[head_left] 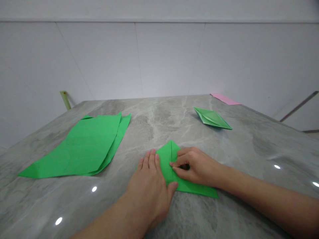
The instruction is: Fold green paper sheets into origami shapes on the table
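A folded sheet of green paper (pixel 164 154) lies on the table in front of me. Its top comes to a point, and a straight seam runs down from there. My left hand (pixel 152 187) rests flat across its left side, fingers stretched and thumb apart at the lower edge. At the seam, my right hand (pixel 193 166) pinches the paper between thumb and forefinger, the other fingers curled. The lower right corner of the sheet sticks out under my right wrist. My left hand hides most of its left part.
Several loose green sheets (pixel 89 146) overlap at the left of the grey marbled table (pixel 154 122). A folded green paper piece (pixel 211 118) sits at the back right. Behind it, pink paper (pixel 225 99) lies on the table's edge by the white wall (pixel 161 59).
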### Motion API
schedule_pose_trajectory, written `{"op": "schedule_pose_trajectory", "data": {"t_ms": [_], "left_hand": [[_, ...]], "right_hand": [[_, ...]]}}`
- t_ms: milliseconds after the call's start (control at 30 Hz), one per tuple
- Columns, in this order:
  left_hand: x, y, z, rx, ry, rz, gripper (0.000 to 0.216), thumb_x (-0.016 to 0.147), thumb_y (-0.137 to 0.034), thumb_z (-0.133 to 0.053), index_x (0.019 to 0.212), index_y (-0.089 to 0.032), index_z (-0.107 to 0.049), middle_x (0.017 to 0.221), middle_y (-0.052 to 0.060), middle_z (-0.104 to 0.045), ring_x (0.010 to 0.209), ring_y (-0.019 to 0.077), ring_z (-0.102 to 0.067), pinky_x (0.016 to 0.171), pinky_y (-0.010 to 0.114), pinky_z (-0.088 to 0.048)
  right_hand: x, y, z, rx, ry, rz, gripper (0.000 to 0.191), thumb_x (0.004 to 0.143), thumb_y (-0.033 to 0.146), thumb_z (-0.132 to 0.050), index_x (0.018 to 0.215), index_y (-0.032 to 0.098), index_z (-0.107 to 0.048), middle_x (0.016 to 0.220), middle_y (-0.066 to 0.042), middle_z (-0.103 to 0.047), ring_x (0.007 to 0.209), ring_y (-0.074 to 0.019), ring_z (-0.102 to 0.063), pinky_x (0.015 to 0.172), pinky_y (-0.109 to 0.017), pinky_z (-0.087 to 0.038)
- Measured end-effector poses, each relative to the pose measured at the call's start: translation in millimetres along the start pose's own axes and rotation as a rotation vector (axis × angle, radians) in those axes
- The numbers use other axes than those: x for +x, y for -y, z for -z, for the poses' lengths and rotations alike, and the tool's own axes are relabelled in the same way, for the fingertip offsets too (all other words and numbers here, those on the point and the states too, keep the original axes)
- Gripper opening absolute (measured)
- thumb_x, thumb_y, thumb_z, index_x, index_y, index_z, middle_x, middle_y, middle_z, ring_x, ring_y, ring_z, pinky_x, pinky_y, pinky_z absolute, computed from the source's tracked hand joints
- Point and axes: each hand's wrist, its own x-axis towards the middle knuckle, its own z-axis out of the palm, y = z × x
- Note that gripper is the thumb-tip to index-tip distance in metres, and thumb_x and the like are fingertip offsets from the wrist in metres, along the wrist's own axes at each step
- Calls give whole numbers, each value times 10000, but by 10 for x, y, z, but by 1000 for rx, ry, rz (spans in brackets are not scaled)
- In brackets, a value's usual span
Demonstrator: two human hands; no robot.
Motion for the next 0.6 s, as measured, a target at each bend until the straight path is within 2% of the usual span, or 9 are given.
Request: {"op": "schedule_pose_trajectory", "data": {"t_ms": [233, 367, 500, 600], "left_hand": [[-53, 1, -131, 17, -135, 123, 752, 905, -568, -413, 1247, 71, -612, 1307, 353, -548, 1243, 520, -504, 968, 632, -457], [-44, 27, -195, 112, -237, 181, 663, 886, -574, -447, 1117, -13, -714, 1169, 306, -664, 1096, 500, -611, 900, 648, -460], [-56, 45, -144, 134, -130, 208, 652, 889, -573, -459, 893, -3, -775, 1053, 355, -682, 1021, 556, -616, 824, 720, -429], [-80, 69, -61, 139, -78, 208, 609, 916, -559, -456, 750, -72, -783, 964, 312, -718, 998, 540, -632, 821, 764, -395]], "right_hand": [[-5, 16, 7, 12, 7, -19, 303, 883, 171, -571, 580, 156, -586, 605, 14, -537, 567, -91, -496, 562, -234, -327], [7, 12, 9, 12, -6, -11, 306, 871, 161, -576, 565, 156, -568, 594, 21, -517, 568, -86, -493, 565, -229, -321], [10, 17, 14, 23, -8, -3, 304, 861, 148, -580, 558, 155, -555, 584, 27, -511, 567, -82, -493, 568, -226, -319], [6, 21, 18, 30, -11, -4, 306, 855, 142, -586, 551, 154, -552, 586, 27, -507, 563, -82, -487, 558, -225, -314]]}}
